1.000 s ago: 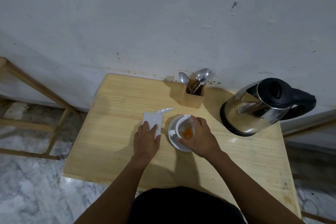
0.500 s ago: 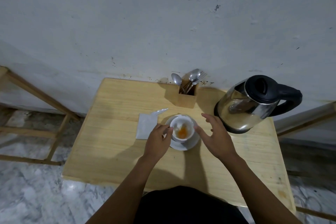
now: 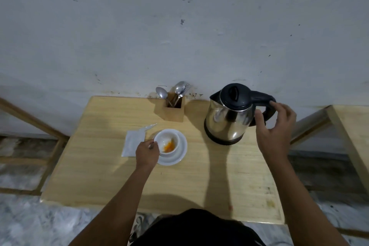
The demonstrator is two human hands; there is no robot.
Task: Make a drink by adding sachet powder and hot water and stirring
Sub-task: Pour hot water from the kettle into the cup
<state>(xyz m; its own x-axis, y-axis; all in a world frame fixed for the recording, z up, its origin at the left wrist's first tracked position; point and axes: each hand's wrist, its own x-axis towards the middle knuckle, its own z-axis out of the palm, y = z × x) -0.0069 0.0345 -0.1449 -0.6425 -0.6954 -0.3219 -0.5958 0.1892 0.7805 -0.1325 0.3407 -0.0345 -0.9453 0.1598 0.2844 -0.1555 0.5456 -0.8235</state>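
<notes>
**A:** From the head camera, what sits on the table (image 3: 95, 177)?

**B:** A white cup (image 3: 167, 142) stands on a white saucer (image 3: 180, 154), a little left of the table's middle. There is orange powder (image 3: 168, 147) at the bottom of the cup, on the side nearer the person. Just left of the saucer lies the torn white sachet (image 3: 133, 143), flat on the wood, with a thin torn strip (image 3: 150, 126) at its far corner.

**A:** And the hands?

**B:** The left hand (image 3: 146, 153) is at the cup's left side, fingers curled together; it seems to pinch the cup's handle, though the handle itself is hidden under the fingers. The right hand (image 3: 274, 129) is at the kettle (image 3: 227, 118), which stands on its base at the right rear of the table. The fingers are spread around the black handle (image 3: 263, 102), thumb on the near side, fingertips on the far side. They look loosely wrapped and not yet closed tight.

**A:** Anything else there?

**B:** A wooden holder (image 3: 173, 109) stands against the wall (image 3: 179, 26), between the cup and the kettle but further back, with metal spoons (image 3: 161, 93) sticking up out of it. The kettle's black lid (image 3: 234, 95) is down.
</notes>
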